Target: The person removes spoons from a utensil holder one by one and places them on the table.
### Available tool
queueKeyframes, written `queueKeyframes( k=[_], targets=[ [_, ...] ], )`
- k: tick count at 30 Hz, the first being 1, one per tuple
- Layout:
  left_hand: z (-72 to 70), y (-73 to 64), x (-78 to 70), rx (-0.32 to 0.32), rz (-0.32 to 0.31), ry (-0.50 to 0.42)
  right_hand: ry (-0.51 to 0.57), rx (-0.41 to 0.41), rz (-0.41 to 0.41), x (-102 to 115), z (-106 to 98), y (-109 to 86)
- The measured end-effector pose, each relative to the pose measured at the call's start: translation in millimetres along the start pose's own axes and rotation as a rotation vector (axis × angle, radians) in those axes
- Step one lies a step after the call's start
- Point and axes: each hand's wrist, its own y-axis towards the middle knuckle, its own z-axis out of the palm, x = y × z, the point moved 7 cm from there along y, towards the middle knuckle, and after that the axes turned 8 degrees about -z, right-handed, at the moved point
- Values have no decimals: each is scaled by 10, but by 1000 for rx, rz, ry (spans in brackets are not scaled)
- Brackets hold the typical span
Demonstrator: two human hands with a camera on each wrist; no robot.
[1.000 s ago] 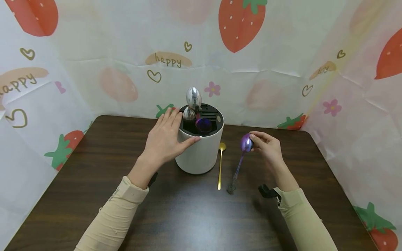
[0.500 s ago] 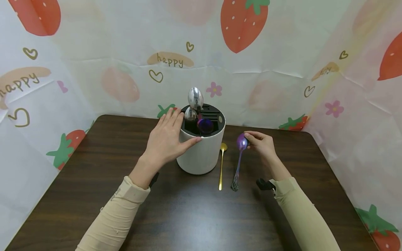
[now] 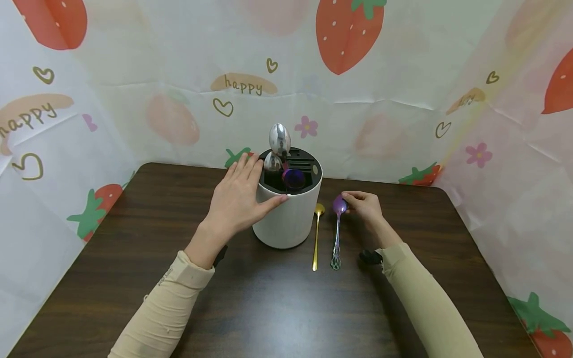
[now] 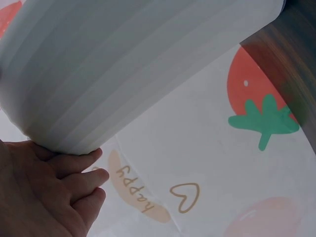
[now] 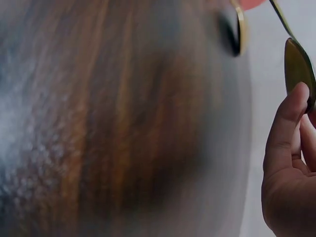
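In the head view a white round utensil holder (image 3: 286, 223) with a black slotted top stands on the table. My left hand (image 3: 237, 201) rests against its left side and rim with straight fingers, the thumb across the front. In the left wrist view those fingers (image 4: 84, 182) touch the white wall. My right hand (image 3: 364, 209) pinches the bowl of a purple iridescent spoon (image 3: 338, 205) at the right of the holder. Its ornate handle points toward me. The right wrist view shows the thumb on the spoon bowl (image 5: 297, 69). A thin gold spoon (image 3: 316, 238) lies between this spoon and the holder.
Two silver spoons (image 3: 279, 139) and a dark purple spoon (image 3: 293, 179) stand bowl up in the holder. Dark wood-grain table (image 3: 268, 308) extends all around. A strawberry-print cloth (image 3: 179, 59) hangs behind the table and at both sides.
My right hand has moved left and lowered the purple spoon beside the gold one, its handle swinging more in line with it. The left hand stays on the holder.
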Motion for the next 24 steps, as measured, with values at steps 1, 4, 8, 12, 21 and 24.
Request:
queueKeyframes(
  k=[1, 4, 8, 12, 21, 24],
  targets=[
    [-1, 1, -1, -1, 1, 0, 3, -3, 8, -23, 6, 11],
    [-6, 3, -1, -3, 1, 1, 7, -4, 29, -85, 26, 41],
    [-6, 5, -1, -1, -1, 2, -6, 4, 45, -130, 53, 67],
    [0, 7, -3, 0, 0, 4, -36, 5, 52, -147, 75, 80],
    [2, 5, 0, -3, 2, 3, -175, 33, 42, -123, 116, 83],
    [4, 4, 2, -1, 1, 6, -199, 42, 38, -113, 129, 82]
  ],
)
